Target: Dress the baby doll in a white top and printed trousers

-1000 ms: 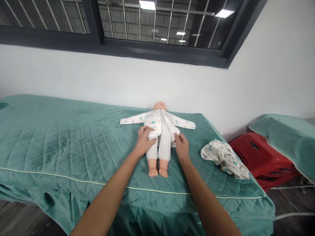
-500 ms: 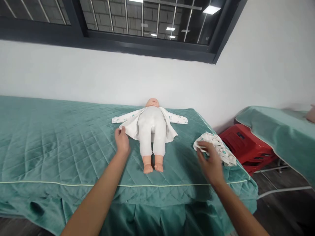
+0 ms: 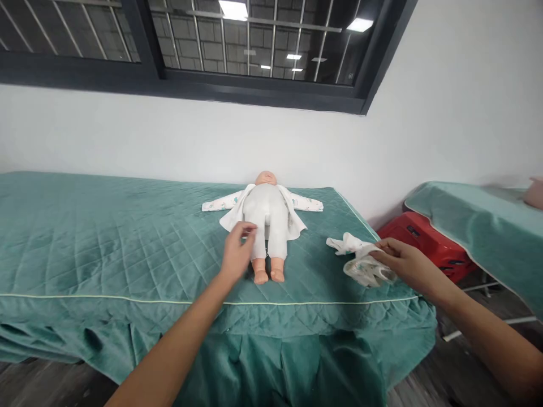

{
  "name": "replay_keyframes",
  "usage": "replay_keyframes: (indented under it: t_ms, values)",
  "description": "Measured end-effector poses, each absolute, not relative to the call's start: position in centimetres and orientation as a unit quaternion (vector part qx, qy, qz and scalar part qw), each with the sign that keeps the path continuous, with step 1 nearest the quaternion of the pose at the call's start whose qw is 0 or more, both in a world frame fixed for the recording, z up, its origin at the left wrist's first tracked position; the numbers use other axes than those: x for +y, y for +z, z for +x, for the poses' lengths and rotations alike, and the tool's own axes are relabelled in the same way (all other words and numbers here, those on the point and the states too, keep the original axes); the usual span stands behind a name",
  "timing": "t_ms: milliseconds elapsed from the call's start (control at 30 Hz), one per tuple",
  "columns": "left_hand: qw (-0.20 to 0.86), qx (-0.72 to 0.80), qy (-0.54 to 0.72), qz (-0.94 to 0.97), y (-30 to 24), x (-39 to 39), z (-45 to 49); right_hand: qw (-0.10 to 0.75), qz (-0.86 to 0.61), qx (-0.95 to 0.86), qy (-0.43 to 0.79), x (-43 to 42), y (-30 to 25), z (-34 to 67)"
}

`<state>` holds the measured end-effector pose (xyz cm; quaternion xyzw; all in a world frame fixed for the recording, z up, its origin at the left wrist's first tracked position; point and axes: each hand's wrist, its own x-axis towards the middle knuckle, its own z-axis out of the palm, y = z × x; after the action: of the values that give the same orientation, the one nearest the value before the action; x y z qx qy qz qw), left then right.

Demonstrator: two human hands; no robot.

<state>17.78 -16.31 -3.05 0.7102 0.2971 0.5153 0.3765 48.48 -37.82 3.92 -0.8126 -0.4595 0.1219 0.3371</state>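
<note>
A baby doll (image 3: 266, 206) lies on its back on the green quilted bed cover, feet towards me. Its arms are in the sleeves of a white printed baby jacket (image 3: 297, 229), whose front is spread open on both sides. My left hand (image 3: 238, 249) is over the doll's leg on the left, fingers loosely bent and apart, with nothing seen in them. At the right, a crumpled white printed baby garment (image 3: 360, 260) is pinched at its edge by my right hand (image 3: 405, 263). The garment is partly lifted off the cover; its exact kind is hidden by the folds.
The green bed cover (image 3: 106, 237) reaches a piped front edge and hangs down in folds. Behind it are a white wall and a dark-framed barred window (image 3: 263, 93). Red plastic stools (image 3: 424, 240) stand right of the bed, beside another green-covered bed (image 3: 487, 220).
My left hand has left the jacket's edge and moved right to the doll's leg. My right hand has moved right and taken hold of the crumpled garment, raising part of it.
</note>
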Motion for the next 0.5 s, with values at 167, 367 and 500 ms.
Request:
replay_keyframes:
  t_ms: [167,367,500]
  values:
    - [0.39,0.092,0.395,0.827,4.9,-22.2,18.4,0.428,-0.709,-0.466,0.31,-33.5,10.8,39.7]
    - [0.281,0.074,0.443,0.848,10.8,-22.2,16.8,0.472,-0.561,-0.531,0.425,-30.7,18.0,34.4]
    - [0.311,0.115,0.508,0.795,13.3,-20.8,14.7,0.514,-0.505,-0.57,0.396,-30.1,21.0,33.7]
